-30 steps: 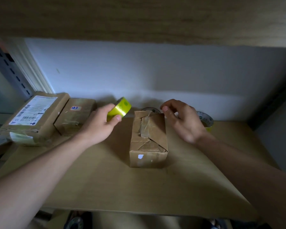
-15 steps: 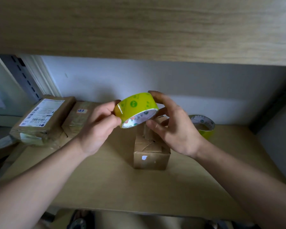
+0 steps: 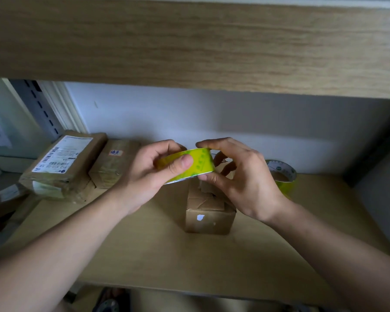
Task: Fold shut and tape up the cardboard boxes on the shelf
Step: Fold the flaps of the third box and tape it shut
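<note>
A small brown cardboard box [image 3: 208, 211] stands in the middle of the wooden shelf [image 3: 189, 262], its top flaps folded but rumpled and partly hidden by my hands. Above it I hold a yellow-green tape roll [image 3: 200, 162] in both hands. My left hand [image 3: 149, 174] grips the roll's left side, thumb pressed on its outer face. My right hand [image 3: 239, 176] pinches the right side between thumb and fingers.
A second yellow-green tape roll [image 3: 282, 173] lies at the back right of the shelf. Two taped brown parcels [image 3: 63, 165] [image 3: 113, 164] sit at the back left. An upper shelf board [image 3: 189, 46] hangs low overhead. A white wall closes the back.
My left hand lifted the tape roll from beside the box to above it, and my right hand left the box and took the roll's other side. The roll has since tilted flatter.
</note>
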Motion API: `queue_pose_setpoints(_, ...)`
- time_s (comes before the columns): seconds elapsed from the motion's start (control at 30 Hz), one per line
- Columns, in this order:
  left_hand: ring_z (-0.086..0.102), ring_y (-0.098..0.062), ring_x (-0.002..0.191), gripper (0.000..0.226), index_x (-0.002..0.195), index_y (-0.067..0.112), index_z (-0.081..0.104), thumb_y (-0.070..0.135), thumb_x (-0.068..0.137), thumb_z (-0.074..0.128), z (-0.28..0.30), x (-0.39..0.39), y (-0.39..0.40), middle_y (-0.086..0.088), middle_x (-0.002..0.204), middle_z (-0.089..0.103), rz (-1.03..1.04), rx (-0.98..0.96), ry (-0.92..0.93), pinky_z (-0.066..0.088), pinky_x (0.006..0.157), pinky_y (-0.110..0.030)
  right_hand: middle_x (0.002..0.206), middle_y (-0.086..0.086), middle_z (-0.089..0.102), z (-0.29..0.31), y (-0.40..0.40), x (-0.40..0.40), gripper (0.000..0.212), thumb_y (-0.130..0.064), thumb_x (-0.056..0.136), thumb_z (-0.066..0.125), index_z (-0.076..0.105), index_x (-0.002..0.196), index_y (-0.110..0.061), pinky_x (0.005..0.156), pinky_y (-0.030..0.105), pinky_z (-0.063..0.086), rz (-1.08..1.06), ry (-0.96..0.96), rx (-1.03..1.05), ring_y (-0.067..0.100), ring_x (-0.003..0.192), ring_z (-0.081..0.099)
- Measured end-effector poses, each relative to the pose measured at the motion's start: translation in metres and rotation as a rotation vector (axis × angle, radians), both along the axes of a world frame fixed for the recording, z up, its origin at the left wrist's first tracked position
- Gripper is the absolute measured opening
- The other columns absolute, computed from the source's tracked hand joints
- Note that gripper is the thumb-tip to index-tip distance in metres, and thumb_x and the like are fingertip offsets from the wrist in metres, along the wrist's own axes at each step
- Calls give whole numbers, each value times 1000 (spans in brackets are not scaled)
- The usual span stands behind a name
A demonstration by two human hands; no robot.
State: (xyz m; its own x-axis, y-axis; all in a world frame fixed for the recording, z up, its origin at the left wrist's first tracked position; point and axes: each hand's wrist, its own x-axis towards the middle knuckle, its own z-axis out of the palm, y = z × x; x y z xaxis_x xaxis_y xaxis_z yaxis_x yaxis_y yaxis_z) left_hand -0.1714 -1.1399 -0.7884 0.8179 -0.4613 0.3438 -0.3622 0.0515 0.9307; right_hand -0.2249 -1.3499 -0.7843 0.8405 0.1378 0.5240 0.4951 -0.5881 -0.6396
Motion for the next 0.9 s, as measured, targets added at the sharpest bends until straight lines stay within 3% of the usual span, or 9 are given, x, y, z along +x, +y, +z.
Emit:
queue_pose_setpoints(0.13,64,-19,99,47,86,15,76,57,68,88,2,4,6,-1,103,69,-74,-149,157,52,87,-35,117,-17,67,5,-1,1,53,-23,78,89,67,127,-27,75,21,56,-5,96,102,10,94,64)
queue_pose_setpoints(0.27,66,-23,105,50,100,14,80,48,65,93,-2,6,7,-7,108,72,-145,-259,274,55,91,-32,111,-12,71,5,-5,4,49,-24,79,88,69,125,-26,77,26,58,14,178,99,10,99,64)
queue_pose_setpoints(0.4,59,-25,99,33,101,12,76,39,82,77,2,6,8,-13,100,67,-104,-116,172,45,88,-38,109,-13,71,6,-8,3,53,-33,71,90,71,121,-29,76,35,58,-33,147,118,15,92,63)
queue_pose_setpoints(0.5,58,-10,83,33,96,14,71,46,87,69,5,1,3,-3,83,65,-53,64,-29,46,72,-28,112,-17,68,7,-7,1,57,-42,69,88,72,123,-29,74,28,55,-20,82,61,15,92,61)
queue_pose_setpoints(0.57,55,-14,75,37,95,18,70,54,87,70,5,-1,-1,-11,79,62,-29,156,-127,44,65,-36,113,-16,68,7,-5,0,58,-39,70,90,72,124,-27,75,21,51,-7,44,44,11,93,60)
queue_pose_setpoints(0.77,55,-4,78,8,99,15,67,20,94,62,10,1,2,10,82,62,-112,115,-107,45,70,-17,127,-12,63,9,-11,2,66,-43,64,92,66,125,-36,77,32,58,31,124,207,16,104,63)
queue_pose_setpoints(0.9,54,-2,77,10,100,12,65,14,95,57,8,2,5,14,82,61,-123,107,-124,43,71,-14,115,-5,69,9,-13,4,50,-48,74,82,69,119,-30,74,24,56,5,199,336,13,98,69)
